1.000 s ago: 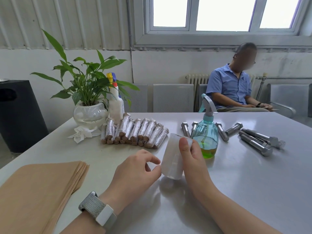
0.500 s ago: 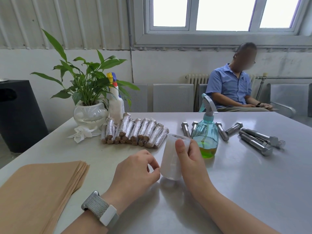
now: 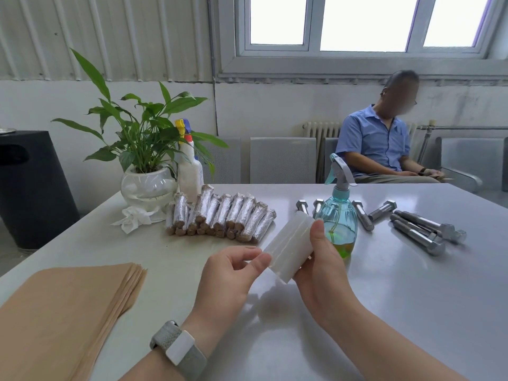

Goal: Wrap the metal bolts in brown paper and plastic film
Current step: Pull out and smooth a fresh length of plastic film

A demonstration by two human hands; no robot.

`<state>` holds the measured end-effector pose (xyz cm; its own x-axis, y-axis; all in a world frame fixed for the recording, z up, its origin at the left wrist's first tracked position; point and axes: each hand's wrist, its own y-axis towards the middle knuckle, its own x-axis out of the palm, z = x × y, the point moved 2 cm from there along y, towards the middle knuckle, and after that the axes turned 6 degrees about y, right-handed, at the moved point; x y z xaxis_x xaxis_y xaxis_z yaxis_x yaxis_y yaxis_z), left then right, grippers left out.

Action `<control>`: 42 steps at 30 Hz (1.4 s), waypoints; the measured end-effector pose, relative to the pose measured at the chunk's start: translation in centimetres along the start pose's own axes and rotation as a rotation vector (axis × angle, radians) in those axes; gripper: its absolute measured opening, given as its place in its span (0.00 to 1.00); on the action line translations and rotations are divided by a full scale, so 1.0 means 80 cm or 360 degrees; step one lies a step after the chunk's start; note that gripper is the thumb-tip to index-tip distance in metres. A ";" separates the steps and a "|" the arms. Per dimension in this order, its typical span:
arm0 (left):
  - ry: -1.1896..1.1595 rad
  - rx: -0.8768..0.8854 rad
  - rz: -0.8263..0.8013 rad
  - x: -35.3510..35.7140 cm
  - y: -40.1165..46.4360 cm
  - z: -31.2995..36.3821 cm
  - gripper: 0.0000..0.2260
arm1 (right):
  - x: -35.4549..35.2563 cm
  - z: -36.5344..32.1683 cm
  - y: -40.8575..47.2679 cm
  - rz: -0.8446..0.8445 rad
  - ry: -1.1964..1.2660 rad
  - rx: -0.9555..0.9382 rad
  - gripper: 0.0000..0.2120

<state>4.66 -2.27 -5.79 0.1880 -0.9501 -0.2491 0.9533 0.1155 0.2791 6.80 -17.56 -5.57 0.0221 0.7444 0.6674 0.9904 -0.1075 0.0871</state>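
White plastic film roll (image 3: 290, 250) sits tilted above the bench (image 3: 412, 298), gripped in your right hand (image 3: 319, 270) with the thumb laid along its side. Your left hand (image 3: 231, 273) pinches at the roll's lower end. Wrapped bolts (image 3: 222, 215) lie in a row at 11 o'clock from the hands, bare metal bolts (image 3: 420, 229) at 2 o'clock, brown paper (image 3: 68, 306) stacked at 8 o'clock. A spray bottle (image 3: 341, 215) stands just behind the roll.

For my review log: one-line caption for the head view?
Both hands, right hand and left hand, hold a plastic film roll above the table.
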 end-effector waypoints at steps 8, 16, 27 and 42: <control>-0.0328 -0.0159 0.0179 0.007 -0.003 0.001 0.06 | 0.004 0.000 -0.003 0.0005 -0.0017 -0.0079 0.23; -0.0535 -0.0511 0.0054 0.007 0.002 -0.007 0.07 | 0.007 -0.002 -0.007 -0.0017 -0.0099 -0.0127 0.27; -0.0734 -0.0484 -0.0050 0.007 0.001 -0.004 0.13 | 0.005 -0.004 -0.007 -0.0191 -0.0371 -0.0367 0.22; -0.0152 -0.0266 -0.0087 0.007 0.003 0.003 0.06 | 0.006 -0.005 -0.006 -0.0125 -0.0367 -0.0361 0.28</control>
<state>4.98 -2.85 -5.65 0.1190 -0.9785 -0.1684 0.9889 0.1017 0.1079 6.26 -17.37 -4.99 0.0031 0.8831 0.4692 0.9352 -0.1686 0.3113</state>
